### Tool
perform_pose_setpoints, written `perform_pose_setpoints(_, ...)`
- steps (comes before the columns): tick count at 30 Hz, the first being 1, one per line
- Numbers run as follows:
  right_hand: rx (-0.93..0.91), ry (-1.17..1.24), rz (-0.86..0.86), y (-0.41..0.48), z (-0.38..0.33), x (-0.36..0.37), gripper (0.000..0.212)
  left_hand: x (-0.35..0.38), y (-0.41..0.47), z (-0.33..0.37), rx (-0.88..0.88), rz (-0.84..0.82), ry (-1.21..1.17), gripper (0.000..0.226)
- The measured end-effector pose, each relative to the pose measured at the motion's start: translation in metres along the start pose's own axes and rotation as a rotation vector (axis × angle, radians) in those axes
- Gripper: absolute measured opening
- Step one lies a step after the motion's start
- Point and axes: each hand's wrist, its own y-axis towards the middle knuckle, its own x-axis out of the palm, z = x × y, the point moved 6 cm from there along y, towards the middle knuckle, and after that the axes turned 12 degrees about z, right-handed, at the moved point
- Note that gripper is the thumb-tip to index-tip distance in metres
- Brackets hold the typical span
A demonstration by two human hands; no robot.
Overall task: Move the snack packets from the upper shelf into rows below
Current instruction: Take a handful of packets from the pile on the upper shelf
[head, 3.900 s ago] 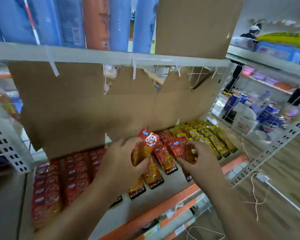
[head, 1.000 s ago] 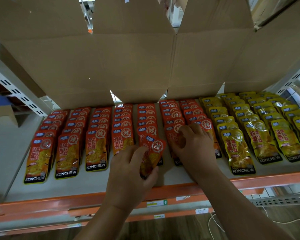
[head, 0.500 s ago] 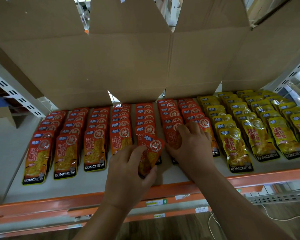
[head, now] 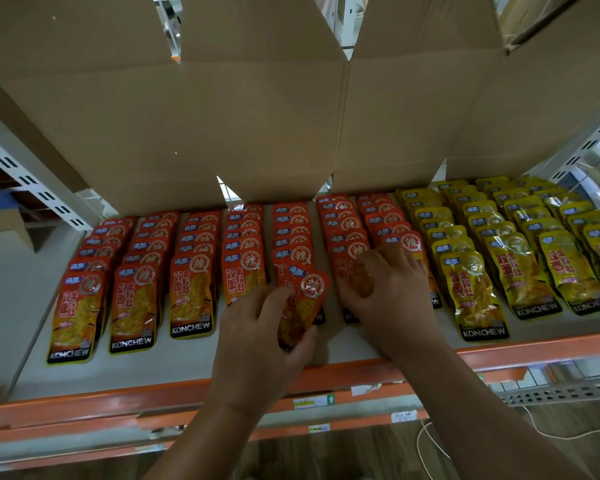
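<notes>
While held, red packet tilts.

Shelf under rowed snack packets

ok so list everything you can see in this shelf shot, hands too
red packets: seven rows, red-orange, shelf left and middle
loose packet: one, red, tilted over the fifth red row
yellow packets: at least four rows, yellow, shelf right
cardboard: several panels, brown, behind and above the rows
shelf: one, grey with orange front edge, under the packets
uprights: two, white, slotted, far left and right
labels: a few, white and green, on the orange beams
cable: one, white, lower right
left hand: one, holds the loose packet
right hand: one, rests on a red row's front; grip unclear
</notes>
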Motion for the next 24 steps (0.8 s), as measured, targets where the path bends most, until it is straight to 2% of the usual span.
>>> perform_pose_setpoints(4,-0.159,0.095,-0.113,-0.023,-0.033,-0.007,0.016,0.0,-0.001,0.002,0.004,-0.001,-0.012,0.064)
perform_pose_setpoints(7,-0.133,0.123,-0.152,-0.034,-0.04,-0.01,0.013,0.002,-0.002,0.006,-0.013,-0.013,-0.053,0.067)
perform_pose_setpoints(12,0.061,0.102,-0.177,-0.038,-0.017,-0.027,0.032,0.022,-0.015,0.035,0.007,-0.108,-0.12,0.066)
perform_pose_setpoints(17,0.272,0.014,-0.265,-0.041,0.028,-0.043,0.066,0.041,-0.013,0.082,0.191,-0.123,-0.179,0.061)
perform_pose_setpoints(20,0.38,0.017,-0.243,-0.042,0.046,-0.054,0.071,0.053,-0.007,0.103,0.248,-0.113,-0.193,0.06)
perform_pose_setpoints(24,0.42,-0.009,-0.193,-0.036,0.059,-0.06,0.069,0.068,-0.002,0.113,0.284,-0.146,-0.162,0.058)
